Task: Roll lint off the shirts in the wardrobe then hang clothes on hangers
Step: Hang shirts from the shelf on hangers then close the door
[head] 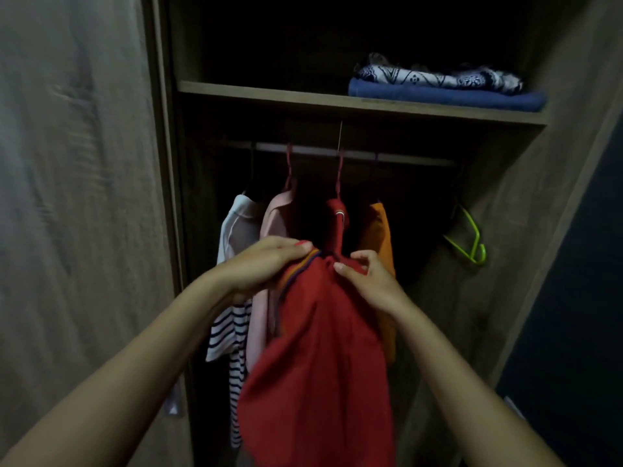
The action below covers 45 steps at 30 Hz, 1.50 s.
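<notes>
The red shirt hangs from a red hanger on the rail, between a pink shirt and an orange one, and the step in hand looks to be seating it properly on that hanger. To do this well, each shoulder seam should be drawn out over its hanger arm so the bunched collar opens and the cloth falls straight; pulling evenly on both sides should keep the hook from twisting off the rail. Both forearms reach up and forward from the lower corners, wrists meeting at the neckline. The left hand has its fingers curled over the striped collar edge, gripping the fabric from the left. The right hand pinches a fold of red cloth just under the neck between thumb and fingertips. A green hanger hangs spare at the far right, well apart, and a striped shirt hangs leftmost
</notes>
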{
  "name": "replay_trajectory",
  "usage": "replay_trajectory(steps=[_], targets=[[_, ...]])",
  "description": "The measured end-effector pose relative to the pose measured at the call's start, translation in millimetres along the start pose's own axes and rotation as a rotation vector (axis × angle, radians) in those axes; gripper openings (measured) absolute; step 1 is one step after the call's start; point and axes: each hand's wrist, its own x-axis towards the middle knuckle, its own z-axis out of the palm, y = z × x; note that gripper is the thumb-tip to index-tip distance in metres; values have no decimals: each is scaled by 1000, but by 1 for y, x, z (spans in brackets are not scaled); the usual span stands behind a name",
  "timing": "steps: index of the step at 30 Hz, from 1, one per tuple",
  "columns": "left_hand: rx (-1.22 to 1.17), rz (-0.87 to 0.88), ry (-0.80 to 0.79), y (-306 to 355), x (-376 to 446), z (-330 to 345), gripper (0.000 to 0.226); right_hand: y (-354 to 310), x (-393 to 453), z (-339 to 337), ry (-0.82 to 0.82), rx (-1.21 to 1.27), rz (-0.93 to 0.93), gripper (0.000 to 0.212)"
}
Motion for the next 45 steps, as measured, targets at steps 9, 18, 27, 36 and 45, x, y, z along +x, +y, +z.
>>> replay_trajectory(steps=[9,18,27,36,45], targets=[[-12,14,276,-8,43,35,33,-17,-47,-5,-245,220,-81,12],[-105,92,189,-3,33,25,26,-34,-29,-7,-40,-126,-317,21],[-182,28,165,-6,31,17,29,-37,-19,9,-161,-370,-434,37],[490,140,183,-81,40,-12,91,-53,-10,-22,-161,162,-354,47],[131,82,429,-87,58,-20,8,-46,-7,-92,197,-299,-474,30]])
